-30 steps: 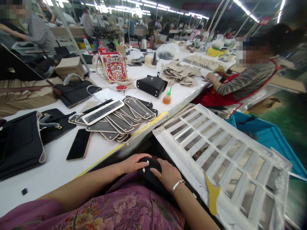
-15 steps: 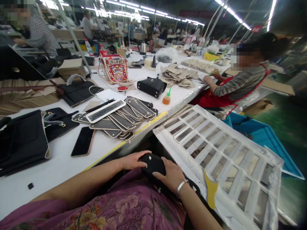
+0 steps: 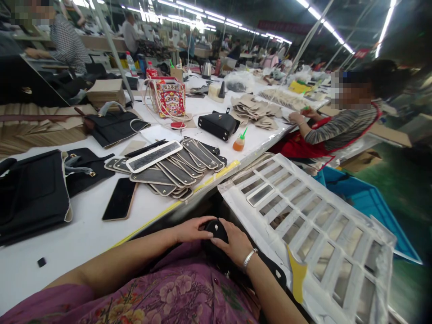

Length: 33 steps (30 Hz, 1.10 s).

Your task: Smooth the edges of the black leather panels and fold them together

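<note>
A black leather piece (image 3: 216,230) with a small light-coloured fitting rests in my lap against the purple flowered shirt. Its left edge is gripped by my left hand (image 3: 194,229), thumb on top. From the right, my right hand (image 3: 234,243), with a silver bracelet at the wrist, holds the same piece, thumb pointing toward the left one. More black material with a second pale fitting extends under my right forearm. The undersides of the piece and several fingertips are hidden.
On the white table (image 3: 81,243) lie a phone (image 3: 119,199), stacked grey strips (image 3: 172,168), black bags and a glue bottle (image 3: 239,141). A slotted white panel (image 3: 303,211) stands at the right, by a blue crate (image 3: 367,198). A person in a red apron sits beyond.
My right hand has shifted slightly left, closer to my left hand, and less of the black piece shows between them. The whole view has shifted slightly.
</note>
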Each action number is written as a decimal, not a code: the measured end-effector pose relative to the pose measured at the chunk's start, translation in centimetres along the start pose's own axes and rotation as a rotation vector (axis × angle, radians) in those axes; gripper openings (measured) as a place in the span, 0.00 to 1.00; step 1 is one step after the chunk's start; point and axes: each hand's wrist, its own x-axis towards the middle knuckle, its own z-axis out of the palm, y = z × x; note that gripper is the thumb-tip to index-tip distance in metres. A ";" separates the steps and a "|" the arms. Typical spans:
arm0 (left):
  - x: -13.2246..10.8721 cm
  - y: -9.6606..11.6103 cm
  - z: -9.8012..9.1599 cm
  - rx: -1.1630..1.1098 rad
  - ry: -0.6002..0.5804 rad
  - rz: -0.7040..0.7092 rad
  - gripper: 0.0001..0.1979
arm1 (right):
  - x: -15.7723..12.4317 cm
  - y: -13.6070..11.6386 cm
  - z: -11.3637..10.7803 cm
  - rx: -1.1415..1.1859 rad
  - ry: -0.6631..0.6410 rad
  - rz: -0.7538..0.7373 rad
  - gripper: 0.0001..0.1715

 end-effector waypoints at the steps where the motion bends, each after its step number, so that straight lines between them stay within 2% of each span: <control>1: 0.2 0.0 0.1 0.025 -0.006 0.000 0.32 | 0.2 0.2 -0.2 0.013 -0.025 0.022 0.39; 4: 0.4 0.2 0.0 0.105 -0.013 0.045 0.32 | 0.9 0.7 -0.6 0.051 -0.064 0.047 0.39; 8: 0.1 0.1 -0.5 0.100 -0.022 0.037 0.34 | 0.8 0.7 -0.8 0.093 -0.057 -0.052 0.40; 11: -0.4 -0.5 -1.0 0.009 -0.048 0.004 0.36 | 0.1 0.2 -0.2 0.033 0.045 -0.116 0.43; 14: -1.0 -1.2 -1.7 0.012 -0.121 0.050 0.43 | -0.5 -0.6 1.1 -0.083 0.162 -0.081 0.51; 16: -1.1 -1.4 -2.2 0.081 -0.131 0.074 0.45 | -0.5 -1.2 1.9 -0.137 0.221 -0.051 0.51; 19: -1.0 -1.3 -3.0 0.132 -0.148 0.078 0.43 | 0.0 -1.9 2.4 -0.166 0.269 -0.036 0.45; 24: -0.8 -0.8 -3.7 0.200 -0.176 0.079 0.40 | 0.7 -2.5 1.9 -0.144 0.293 -0.028 0.38; 27: -0.8 -0.5 -3.9 0.235 -0.169 0.057 0.36 | 0.7 -2.5 1.9 -0.142 0.307 -0.040 0.38; 30: -0.4 -0.1 -3.7 0.142 -0.139 0.055 0.25 | 0.7 -2.5 2.0 -0.148 0.316 -0.038 0.41; 33: 0.3 0.4 -3.0 0.084 -0.072 0.029 0.21 | 0.7 -2.6 2.1 -0.141 0.313 -0.027 0.41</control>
